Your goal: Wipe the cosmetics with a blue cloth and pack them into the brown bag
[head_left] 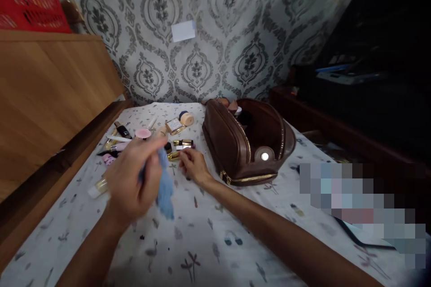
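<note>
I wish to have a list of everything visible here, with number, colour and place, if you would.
Wall: one, grey-patterned, behind.
Panel: one, white, on the wall.
Cabinet: one, wooden brown, left.
Basket: one, red, on the cabinet.
Sheet: one, white with print, below.
Bag: one, brown, open, on the sheet.
Cosmetics: several, some hidden, mixed colours, left of the bag.
Cloth: one, blue, in the left hand.
Pixelated patch: one, mixed colours, right side.
Unclear item: one, blue and grey, upper right.
Left hand: one, bare, around the cloth.
Right hand: one, bare, at a gold tube.
</note>
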Tool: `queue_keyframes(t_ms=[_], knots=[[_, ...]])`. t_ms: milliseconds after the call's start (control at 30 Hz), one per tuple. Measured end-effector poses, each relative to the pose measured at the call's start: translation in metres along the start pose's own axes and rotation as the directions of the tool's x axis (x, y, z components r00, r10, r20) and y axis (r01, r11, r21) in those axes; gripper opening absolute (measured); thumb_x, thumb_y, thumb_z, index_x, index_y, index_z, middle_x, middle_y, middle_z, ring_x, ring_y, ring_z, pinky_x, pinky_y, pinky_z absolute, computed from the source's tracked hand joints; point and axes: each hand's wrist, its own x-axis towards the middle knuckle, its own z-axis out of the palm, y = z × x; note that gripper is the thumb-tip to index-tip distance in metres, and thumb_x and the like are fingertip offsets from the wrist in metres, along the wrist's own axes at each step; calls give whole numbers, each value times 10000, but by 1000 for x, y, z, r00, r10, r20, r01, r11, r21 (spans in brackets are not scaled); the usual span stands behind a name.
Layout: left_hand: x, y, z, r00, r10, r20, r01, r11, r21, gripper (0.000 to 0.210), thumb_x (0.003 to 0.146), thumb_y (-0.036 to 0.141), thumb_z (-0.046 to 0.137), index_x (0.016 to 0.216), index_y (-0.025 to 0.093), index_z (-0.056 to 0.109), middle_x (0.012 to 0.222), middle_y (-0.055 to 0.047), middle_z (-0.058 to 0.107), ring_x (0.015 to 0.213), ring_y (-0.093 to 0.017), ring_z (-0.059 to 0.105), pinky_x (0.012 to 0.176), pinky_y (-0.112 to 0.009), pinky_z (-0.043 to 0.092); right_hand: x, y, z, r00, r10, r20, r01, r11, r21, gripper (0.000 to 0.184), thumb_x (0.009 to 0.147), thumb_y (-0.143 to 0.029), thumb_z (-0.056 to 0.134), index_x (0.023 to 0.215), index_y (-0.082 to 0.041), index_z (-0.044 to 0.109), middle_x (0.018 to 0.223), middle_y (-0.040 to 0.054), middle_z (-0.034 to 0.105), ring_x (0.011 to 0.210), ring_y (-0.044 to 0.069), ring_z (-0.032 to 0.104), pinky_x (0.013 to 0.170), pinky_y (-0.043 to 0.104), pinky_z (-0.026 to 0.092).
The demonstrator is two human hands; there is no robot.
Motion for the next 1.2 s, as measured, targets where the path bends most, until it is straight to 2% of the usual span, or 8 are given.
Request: queue_keyframes(t_ms=[133,267,400,533,767,933,1033,1200], knots=[[68,-60,47,989,-86,117,49,957,285,304,953,200,381,1083,175,655,1010,-79,669,988,-221,637,938,-358,508,6,16,3,997,0,-73,9,992,124,293,888,-451,435,866,-191,568,591,-44,551,413,92,513,424,195,389],[108,-113,92,940,-256,225,120,867,484,368,942,111,342,1206,146,596,1169,-136,627,1121,-238,608,1008,-358,454,7,22,0,994,-18,-105,38,981,192,358,854,-534,440,850,-196,556,592,-45,539,408,91,509,418,199,383],[127,-136,128,883,-330,333,109,834,540,359,991,250,430,1316,117,506,1334,-193,575,1250,-290,550,1010,-378,439,9,24,0,991,-18,-134,45,978,202,363,858,-529,408,851,-196,553,593,-35,541,409,96,504,421,208,381],[132,-143,148,812,-381,442,63,810,583,508,905,376,631,1293,83,486,1339,-250,571,1263,-368,529,976,-425,449,10,24,-1,986,-13,-167,39,987,156,360,891,-481,359,904,-195,578,608,-21,558,419,115,511,425,227,398],[126,-142,145,798,-380,467,27,798,602,587,804,415,719,1259,104,517,1339,-234,540,1283,-380,494,978,-418,443,6,18,-10,957,-68,-282,43,995,-94,307,957,-307,357,1006,-178,631,835,64,674,750,182,624,707,284,476],[125,-150,136,831,-368,417,107,842,529,664,747,490,733,1276,135,548,1284,-187,589,1228,-359,552,967,-390,451,2,13,-6,983,-131,-128,91,957,-277,154,843,-155,540,846,-177,693,932,94,729,989,264,614,924,398,426],[129,-155,126,860,-360,362,180,877,446,726,717,515,740,1303,131,549,1249,-172,617,1182,-342,585,971,-392,456,1,10,-4,987,-155,-41,131,926,-353,272,821,-121,572,1030,-200,729,1149,80,728,1154,290,564,1013,444,391],[123,-151,103,883,-368,293,299,920,255,784,716,544,702,1345,107,534,1197,-141,635,1085,-286,632,918,-379,499,0,11,-3,985,-169,12,153,857,-493,469,856,-117,537,1313,-168,630,1483,124,527,1342,305,458,1116,490,356]])
